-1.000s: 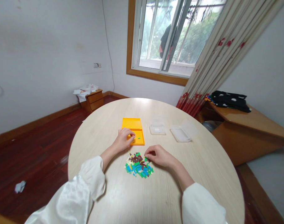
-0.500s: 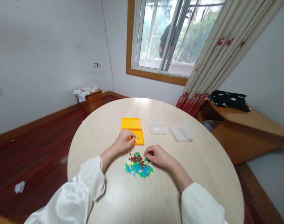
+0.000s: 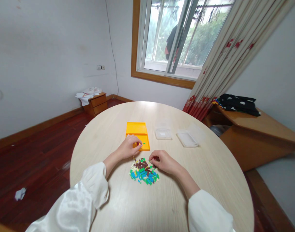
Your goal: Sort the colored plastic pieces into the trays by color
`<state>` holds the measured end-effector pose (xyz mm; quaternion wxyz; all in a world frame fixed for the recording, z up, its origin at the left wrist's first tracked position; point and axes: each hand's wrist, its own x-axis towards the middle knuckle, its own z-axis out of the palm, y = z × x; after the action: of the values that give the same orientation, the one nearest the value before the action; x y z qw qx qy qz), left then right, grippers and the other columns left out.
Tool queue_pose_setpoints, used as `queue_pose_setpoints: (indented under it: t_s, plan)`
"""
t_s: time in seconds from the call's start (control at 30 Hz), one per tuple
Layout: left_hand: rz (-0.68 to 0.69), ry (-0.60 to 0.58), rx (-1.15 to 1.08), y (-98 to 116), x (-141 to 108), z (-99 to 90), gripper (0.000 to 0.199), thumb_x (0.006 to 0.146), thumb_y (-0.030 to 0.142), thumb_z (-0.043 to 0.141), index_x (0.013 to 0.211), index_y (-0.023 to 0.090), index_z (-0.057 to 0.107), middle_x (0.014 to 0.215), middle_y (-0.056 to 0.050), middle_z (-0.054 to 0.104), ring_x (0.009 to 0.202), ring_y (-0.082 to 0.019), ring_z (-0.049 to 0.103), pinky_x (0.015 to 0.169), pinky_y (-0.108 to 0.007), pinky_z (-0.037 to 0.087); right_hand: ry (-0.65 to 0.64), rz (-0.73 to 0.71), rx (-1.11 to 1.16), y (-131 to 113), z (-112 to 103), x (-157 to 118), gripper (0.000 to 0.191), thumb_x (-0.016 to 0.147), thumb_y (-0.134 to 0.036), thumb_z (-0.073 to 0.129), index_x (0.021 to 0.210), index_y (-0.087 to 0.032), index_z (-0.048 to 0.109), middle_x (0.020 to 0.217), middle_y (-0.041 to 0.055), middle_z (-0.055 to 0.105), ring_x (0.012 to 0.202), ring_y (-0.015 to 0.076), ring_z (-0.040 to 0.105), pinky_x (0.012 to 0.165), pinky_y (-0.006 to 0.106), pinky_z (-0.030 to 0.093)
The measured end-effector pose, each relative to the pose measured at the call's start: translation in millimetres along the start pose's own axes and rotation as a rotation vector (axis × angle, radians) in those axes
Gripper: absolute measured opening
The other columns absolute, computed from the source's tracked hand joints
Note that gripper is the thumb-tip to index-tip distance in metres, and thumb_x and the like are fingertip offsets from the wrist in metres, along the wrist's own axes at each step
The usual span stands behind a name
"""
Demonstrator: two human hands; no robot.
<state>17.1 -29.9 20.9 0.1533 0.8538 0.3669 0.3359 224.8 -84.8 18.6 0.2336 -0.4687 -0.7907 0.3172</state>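
My left hand [image 3: 130, 146] reaches over the near half of an open yellow plastic box [image 3: 136, 128]. Its thumb and forefinger are curled together, and whether a tiny piece sits between them cannot be made out. Just right of those fingertips, a small green piece [image 3: 144, 143] lies in the box. My right hand [image 3: 163, 161] is at the upper right edge of a pile of small building bricks [image 3: 143, 174] in green, blue, brown, cream and yellow. Its thumb and forefinger are pinched together over the edge of the pile; what they hold, if anything, is too small to name.
Everything stands on a round pale wooden table [image 3: 162, 199]. Two clear plastic boxes, one in the middle [image 3: 163, 133] and one further right [image 3: 187, 139], are behind my right hand. Beyond the table are a curtain [image 3: 210, 71] and a wooden cabinet [image 3: 256, 135].
My left hand has shifted very slightly down and right over the yellow box. My right hand stays almost where it was at the pile's edge.
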Motion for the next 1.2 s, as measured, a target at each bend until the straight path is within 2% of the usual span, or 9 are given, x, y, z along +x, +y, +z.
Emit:
queue_pose_setpoints:
  t_s: [0.17, 0.3, 0.5, 0.6, 0.77, 0.9, 1.03, 1.2]
  plan:
    - [0.090, -0.170, 0.005, 13.0, -1.6, -5.4, 0.013, 0.082, 0.024, 0.056, 0.077, 0.018, 0.066, 0.075, -0.003, 0.065, 0.076, -0.017, 0.054, 0.074, -0.031, 0.037, 0.046, -0.027, -0.051, 2.3, 1.6, 0.6, 0.018, 0.073, -0.004, 0.049, 0.071, -0.016, 0.063, 0.067, 0.0002, 0.061, 0.061, 0.0111, 0.052, 0.057, 0.021, 0.040]
    - [0.147, -0.321, 0.018, 20.6, -2.7, -8.9, 0.016, 0.083, 0.023, 0.054, 0.079, 0.018, 0.068, 0.078, -0.005, 0.064, 0.080, -0.018, 0.055, 0.077, -0.031, 0.037, 0.132, -0.018, 0.047, 9.8, 3.2, 3.8, 0.012, 0.078, -0.014, 0.051, 0.073, -0.015, 0.062, 0.070, 0.0012, 0.061, 0.065, 0.0127, 0.053, 0.061, 0.024, 0.043]
    - [0.200, -0.426, 0.017, 17.9, -5.0, -7.3, 0.017, 0.079, 0.013, 0.053, 0.080, 0.021, 0.069, 0.085, -0.004, 0.065, 0.084, -0.018, 0.057, 0.082, -0.032, 0.035, 0.499, 0.041, 0.234, 24.2, 10.5, 15.7, 0.014, 0.076, -0.028, 0.054, 0.075, -0.016, 0.060, 0.074, 0.0038, 0.063, 0.068, 0.0157, 0.057, 0.064, 0.028, 0.048]
    - [0.204, -0.441, 0.053, 17.6, -5.3, -5.9, 0.015, 0.078, 0.013, 0.055, 0.080, 0.020, 0.068, 0.085, -0.004, 0.064, 0.084, -0.018, 0.057, 0.082, -0.032, 0.035, 0.619, 0.043, 0.242, 22.6, 17.1, 23.8, 0.016, 0.077, -0.031, 0.053, 0.075, -0.016, 0.060, 0.075, 0.0052, 0.063, 0.070, 0.0170, 0.058, 0.062, 0.028, 0.048]
    - [0.194, -0.470, 0.113, 21.3, -5.2, -3.2, 0.013, 0.076, 0.012, 0.056, 0.079, 0.019, 0.067, 0.083, -0.004, 0.065, 0.084, -0.018, 0.058, 0.080, -0.031, 0.036, 0.659, -0.019, 0.184, 14.9, 26.5, 34.2, 0.015, 0.080, -0.027, 0.051, 0.077, -0.017, 0.062, 0.080, 0.0069, 0.062, 0.074, 0.0180, 0.057, 0.058, 0.027, 0.047]
    - [0.187, -0.490, 0.145, 24.9, -5.1, -2.3, 0.014, 0.076, 0.011, 0.055, 0.079, 0.018, 0.067, 0.083, -0.005, 0.066, 0.083, -0.019, 0.058, 0.079, -0.032, 0.037, 0.650, -0.072, 0.130, 16.4, 29.1, 37.1, 0.020, 0.082, -0.026, 0.050, 0.086, -0.017, 0.067, 0.088, 0.0099, 0.067, 0.083, 0.0203, 0.059, 0.067, 0.031, 0.050]
    - [0.179, -0.513, 0.145, 27.3, -4.1, -3.3, 0.014, 0.076, 0.011, 0.055, 0.077, 0.018, 0.067, 0.083, -0.005, 0.067, 0.083, -0.019, 0.059, 0.077, -0.031, 0.038, 0.640, -0.049, 0.127, 19.7, 29.4, 38.1, 0.030, 0.085, -0.029, 0.048, 0.103, -0.017, 0.068, 0.103, 0.0123, 0.067, 0.093, 0.0212, 0.060, 0.078, 0.035, 0.050]
    - [0.169, -0.535, 0.125, 25.5, -2.6, -1.4, 0.013, 0.077, 0.011, 0.055, 0.077, 0.017, 0.067, 0.082, -0.005, 0.067, 0.079, -0.017, 0.060, 0.077, -0.028, 0.039, 0.637, -0.024, 0.140, 20.1, 29.8, 38.3, 0.034, 0.086, -0.031, 0.047, 0.110, -0.018, 0.066, 0.103, 0.0121, 0.068, 0.092, 0.0212, 0.061, 0.077, 0.035, 0.051]
